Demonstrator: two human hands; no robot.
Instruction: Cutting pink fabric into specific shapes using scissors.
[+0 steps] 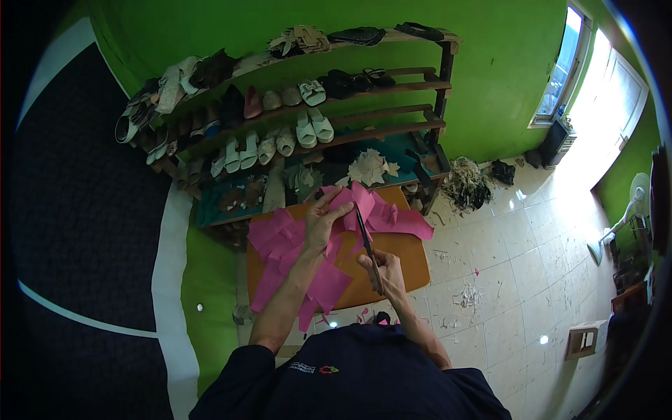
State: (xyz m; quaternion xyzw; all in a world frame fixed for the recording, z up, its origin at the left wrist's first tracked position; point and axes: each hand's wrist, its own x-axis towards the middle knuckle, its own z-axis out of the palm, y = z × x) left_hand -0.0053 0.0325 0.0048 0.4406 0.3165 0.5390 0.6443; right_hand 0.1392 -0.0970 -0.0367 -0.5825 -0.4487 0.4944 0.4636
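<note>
My left hand point(323, 222) is closed on a pink sheet piece point(360, 196), pinching it between thumb and fingers above the table. In my right hand point(386, 273) is a pair of dark scissors point(364, 229), gripped by the handles, with the blades pointing up and away from me. The blade tips meet the edge of the held piece, close to my left thumb. Under both hands, several cut pink pieces point(280, 241) lie overlapping on an orange-brown table point(406, 269). Whether the pink material is fabric or synthetic leather, I cannot tell.
Beyond the table stands a wooden rack point(420, 130) with several shoes and sandals. Pale cut pieces point(371, 166) lie on its lower shelf. A heap of scraps point(467, 185) is on the tiled floor at right, near more trimmings point(467, 295). A white fan point(633, 199) stands far right.
</note>
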